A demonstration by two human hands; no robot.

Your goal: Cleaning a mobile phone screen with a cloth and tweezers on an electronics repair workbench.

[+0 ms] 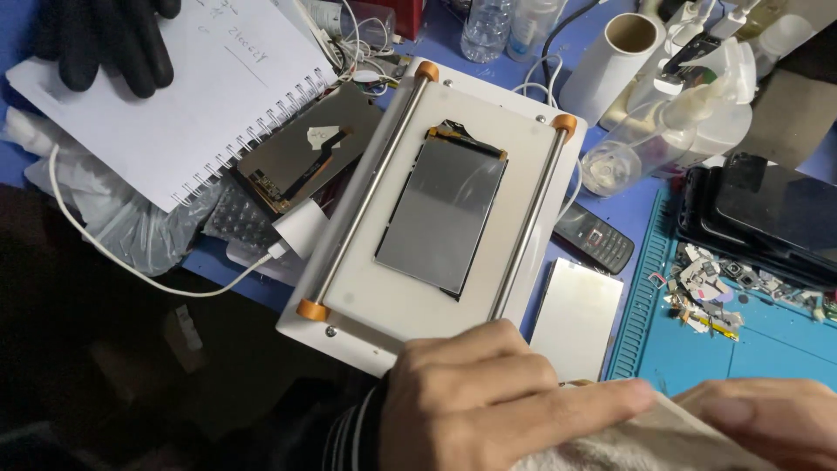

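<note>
Left hand: your left hand [475,397] sits at the bottom edge of the view, fingers curled, its forefinger stretched out over the white cloth [645,440] — pressing it, gripping as far as you can see.
Right hand: your right hand [767,419] comes in at the bottom right corner, lying against the far side of the same cloth; whether its fingers close on it cannot be told.
Cloth: between your two hands, low in the view, touching both.
Phone screen panel: the grey panel [443,214] lies flat on the white plate [410,305] between two metal rods, just beyond your left knuckles, not touched.
Silver sheet: a bare metal sheet [577,314] rests on the blue counter [636,205], just beside the plate, near your left forefinger.
Blue mat: the mat [750,344] at right carries small scraps and dark phones — near your right hand.
Other hand: a black-gloved hand [105,39] rests on a spiral notebook [187,96], well apart at top left.
</note>
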